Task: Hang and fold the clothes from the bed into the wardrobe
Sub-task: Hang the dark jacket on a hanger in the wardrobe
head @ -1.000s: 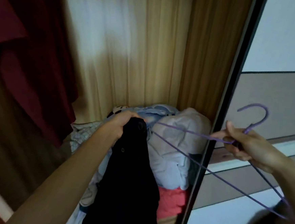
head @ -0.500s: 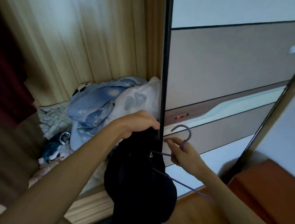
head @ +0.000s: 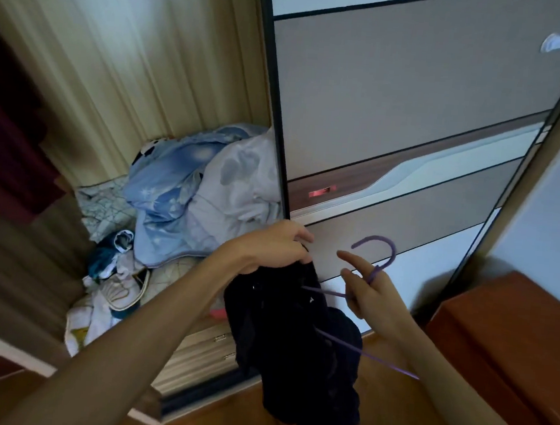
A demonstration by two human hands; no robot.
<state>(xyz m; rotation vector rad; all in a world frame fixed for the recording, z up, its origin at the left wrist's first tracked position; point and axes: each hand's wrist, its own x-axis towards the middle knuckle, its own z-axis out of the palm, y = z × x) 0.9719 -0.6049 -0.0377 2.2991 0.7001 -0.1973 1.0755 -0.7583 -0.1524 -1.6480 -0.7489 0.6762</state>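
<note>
Your left hand [head: 269, 248] is gripping the dark garment [head: 294, 354] by a bunched handful at its top. The fingers are curling tight round the cloth, and the rest is hanging limp below your wrist. Your right hand [head: 374, 298] is holding the purple hanger [head: 381, 254] by the neck just under the hook. It is pinching the thin rod between loosely spread fingers, and the forefinger is pointing out straight towards the other hand. One arm of the hanger is reaching into the top of the garment; the other is slanting down to the right past your forearm.

The cloth looks soft and light, so it is likely to slump and close over any opening as you feed the hanger in. Which part you are bunching is hidden in the folds. Finding a collar or shoulder seam and gripping there should be giving you an edge that stays open. The hanger looks thin and springy and may be twisting in so light a pinch, so a firmer grip at the neck would steady it.

Just behind both hands the sliding door [head: 397, 104] is standing. To its left the wardrobe [head: 116, 65] is lying open, with a pile of clothes [head: 200, 189] heaped on its floor. A wooden cabinet [head: 512, 348] is sitting at your right.
</note>
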